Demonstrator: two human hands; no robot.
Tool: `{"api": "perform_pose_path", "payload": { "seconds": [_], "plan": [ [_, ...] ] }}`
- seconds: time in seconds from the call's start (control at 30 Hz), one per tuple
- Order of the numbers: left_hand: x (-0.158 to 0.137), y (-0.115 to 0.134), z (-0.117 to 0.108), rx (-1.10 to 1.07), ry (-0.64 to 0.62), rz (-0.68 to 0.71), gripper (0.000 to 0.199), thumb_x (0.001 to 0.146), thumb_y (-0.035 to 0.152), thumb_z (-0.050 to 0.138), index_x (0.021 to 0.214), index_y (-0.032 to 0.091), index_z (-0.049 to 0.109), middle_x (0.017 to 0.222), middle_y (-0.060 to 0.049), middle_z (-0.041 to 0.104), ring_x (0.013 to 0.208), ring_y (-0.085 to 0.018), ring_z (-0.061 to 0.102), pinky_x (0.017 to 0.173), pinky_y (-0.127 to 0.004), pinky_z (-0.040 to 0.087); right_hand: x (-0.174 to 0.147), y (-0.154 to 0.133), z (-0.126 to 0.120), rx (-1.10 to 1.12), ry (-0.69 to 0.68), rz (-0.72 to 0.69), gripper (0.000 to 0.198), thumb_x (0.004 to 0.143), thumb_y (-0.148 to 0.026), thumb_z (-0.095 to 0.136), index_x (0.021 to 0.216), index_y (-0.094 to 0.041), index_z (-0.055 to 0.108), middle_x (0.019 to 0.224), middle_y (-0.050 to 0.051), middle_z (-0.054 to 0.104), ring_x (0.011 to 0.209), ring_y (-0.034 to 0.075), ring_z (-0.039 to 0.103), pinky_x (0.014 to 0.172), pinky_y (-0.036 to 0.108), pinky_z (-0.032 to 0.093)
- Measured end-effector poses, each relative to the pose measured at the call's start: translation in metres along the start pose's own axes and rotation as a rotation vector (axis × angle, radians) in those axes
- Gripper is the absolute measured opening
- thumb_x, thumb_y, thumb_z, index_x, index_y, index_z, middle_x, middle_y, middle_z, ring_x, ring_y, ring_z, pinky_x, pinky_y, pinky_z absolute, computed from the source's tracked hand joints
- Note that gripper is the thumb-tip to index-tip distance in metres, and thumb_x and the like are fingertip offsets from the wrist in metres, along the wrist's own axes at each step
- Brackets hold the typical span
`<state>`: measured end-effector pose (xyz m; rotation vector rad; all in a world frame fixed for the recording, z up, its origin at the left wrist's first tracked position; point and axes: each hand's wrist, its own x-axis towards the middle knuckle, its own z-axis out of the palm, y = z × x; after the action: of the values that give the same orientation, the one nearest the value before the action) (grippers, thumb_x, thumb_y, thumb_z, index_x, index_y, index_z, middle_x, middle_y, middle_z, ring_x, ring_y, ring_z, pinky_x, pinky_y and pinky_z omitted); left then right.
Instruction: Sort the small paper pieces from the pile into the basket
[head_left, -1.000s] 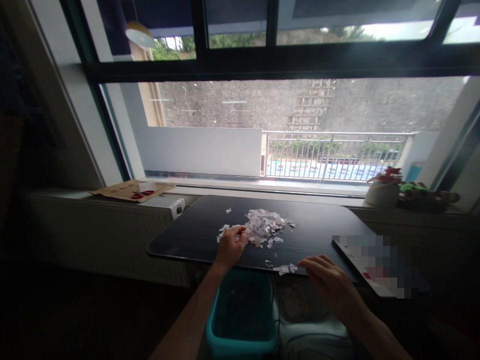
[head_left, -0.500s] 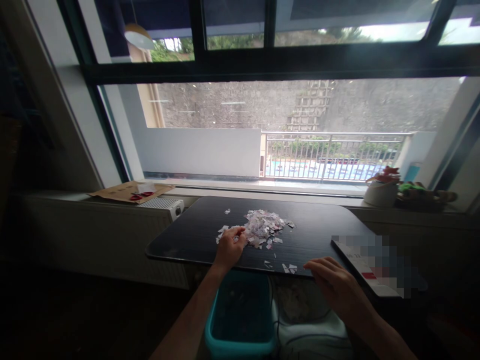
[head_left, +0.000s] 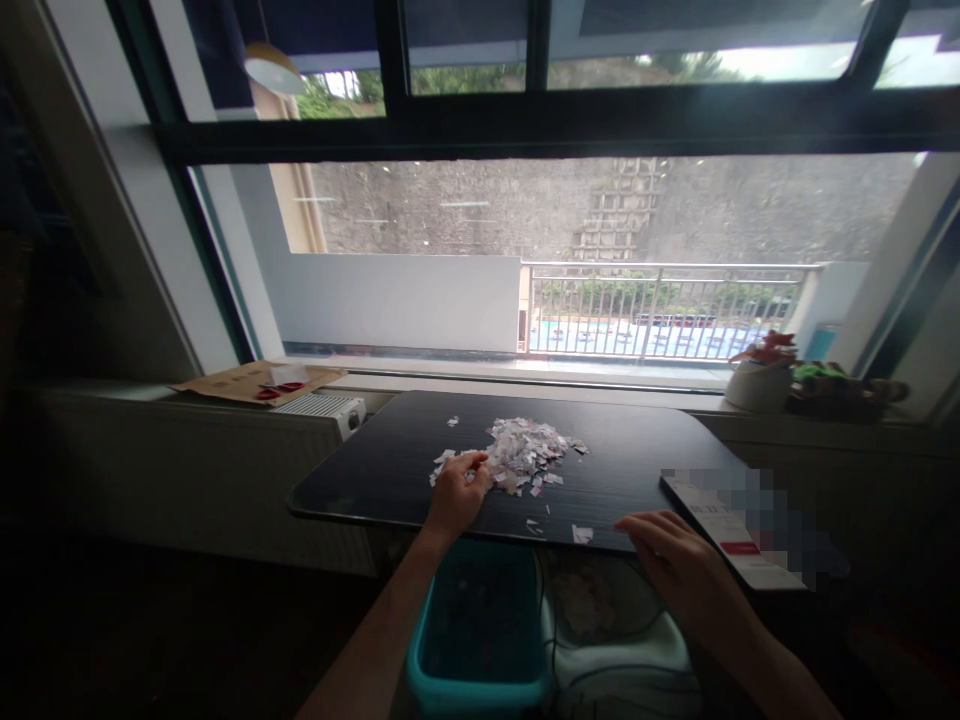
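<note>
A heap of small white paper scraps [head_left: 529, 446] lies on the dark table [head_left: 630, 450]. At the heap's left side is my left hand [head_left: 457, 492], its fingers loosely bent and a gap showing by the thumb; I see nothing held in it. My right hand [head_left: 667, 550] hovers at the table's front edge, palm down, fingers stretched out and holding nothing. Just left of its fingertips are a few loose scraps [head_left: 582, 535]. Below the edge stand a teal bin [head_left: 480, 690] and, to its right, a pale container [head_left: 622, 660] with light-coloured pieces inside.
A desk calendar [head_left: 739, 548] lies at the table's right end, partly blurred out. Red-handled scissors [head_left: 279, 391] rest on brown paper [head_left: 217, 384] on the sill at left. A white pot [head_left: 759, 385] stands on the sill at right, before the window.
Fewer scraps lie at the front edge beside my right hand, which has shifted slightly right. My left hand stays by the heap.
</note>
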<state>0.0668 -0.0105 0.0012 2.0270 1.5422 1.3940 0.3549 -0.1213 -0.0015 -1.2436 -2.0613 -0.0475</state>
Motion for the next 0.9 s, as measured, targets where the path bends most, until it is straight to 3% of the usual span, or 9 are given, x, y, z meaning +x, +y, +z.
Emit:
{"api": "perform_pose_path", "payload": {
  "seconds": [0.2, 0.9],
  "plan": [
    [0.0, 0.001, 0.0, -0.003, 0.002, 0.005, 0.028, 0.079, 0.03, 0.047, 0.094, 0.016, 0.066, 0.097, -0.008, 0.066, 0.095, -0.02, 0.059, 0.087, -0.035, 0.046, -0.003, 0.004, 0.003, -0.008, 0.014, 0.059, 0.023, 0.086, -0.02, 0.043, 0.099, -0.022, 0.063, 0.094, 0.006, 0.066, 0.087, 0.018, 0.061, 0.075, 0.029, 0.052],
    [0.0, -0.002, 0.001, 0.058, -0.025, 0.047, 0.027, 0.078, 0.03, 0.048, 0.093, 0.017, 0.065, 0.096, -0.007, 0.066, 0.094, -0.019, 0.059, 0.087, -0.033, 0.046, -0.009, -0.003, -0.001, 0.018, 0.071, 0.056, 0.022, 0.085, -0.022, 0.044, 0.096, -0.021, 0.064, 0.089, 0.006, 0.067, 0.083, 0.018, 0.062, 0.071, 0.028, 0.052]
  ]
}}
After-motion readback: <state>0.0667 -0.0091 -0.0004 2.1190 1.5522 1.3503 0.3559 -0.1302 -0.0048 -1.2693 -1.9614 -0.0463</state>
